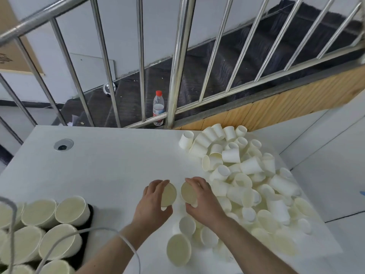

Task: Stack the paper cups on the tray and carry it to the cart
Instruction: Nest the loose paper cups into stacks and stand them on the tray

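My left hand (pixel 153 202) grips a white paper cup (pixel 168 195), its open mouth turned toward me. My right hand (pixel 205 202) holds a second paper cup (pixel 188 192) the same way, just right of the first; the two rims are a small gap apart. Both hover over the white table (pixel 110 167). A big loose heap of paper cups (pixel 246 180) covers the table's right side. At the lower left, a black tray (pixel 89 216) carries several upright cup stacks (pixel 72 209).
A steel railing (pixel 177 62) runs behind the table, with a dark stairwell beyond it. A water bottle with a red cap (pixel 158 107) stands past the table's far edge. A round cable grommet (pixel 63 144) sits at the table's far left. A white cord (pixel 128 246) loops over my left wrist.
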